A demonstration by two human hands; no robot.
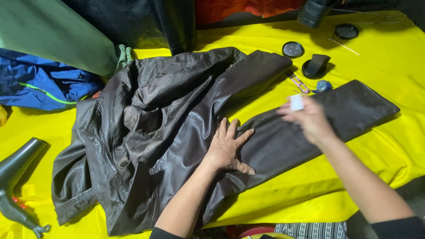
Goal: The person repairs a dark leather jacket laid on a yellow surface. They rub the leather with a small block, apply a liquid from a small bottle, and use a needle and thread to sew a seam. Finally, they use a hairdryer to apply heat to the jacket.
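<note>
Here, line by line:

Left hand (pixel 228 148): flat, fingers spread, pressed on the dark brown leather jacket (pixel 168 128) where the sleeve meets the body — gripping nothing, only pinning.

Right hand (pixel 310 118): blurred with motion above the sleeve, pinching a small white pad or cloth piece (pixel 296 102) at the fingertips; cannot tell exactly what the white piece is.

Jacket: spread crumpled over the bright yellow table cover (pixel 380 62), one sleeve (pixel 327 119) laid out straight toward the right, nearly flat.

Nearby: two round black tins (pixel 293 49) with a third dark round holder beside them, a small blue scrap (pixel 323 86) and a pinkish clip-like thing just beyond the sleeve.

Left edge: grey hair dryer (pixel 17 177) on the yellow cover, blue garment (pixel 40 82) behind it.

Doing it well, as a judgement: best to keep the pinning palm firm so the leather stays taut — short, even strokes along the sleeve, away from the pinning hand, with light pressure on the white piece.

Risk: creases near the shoulder likely to catch uneven passes.
</note>
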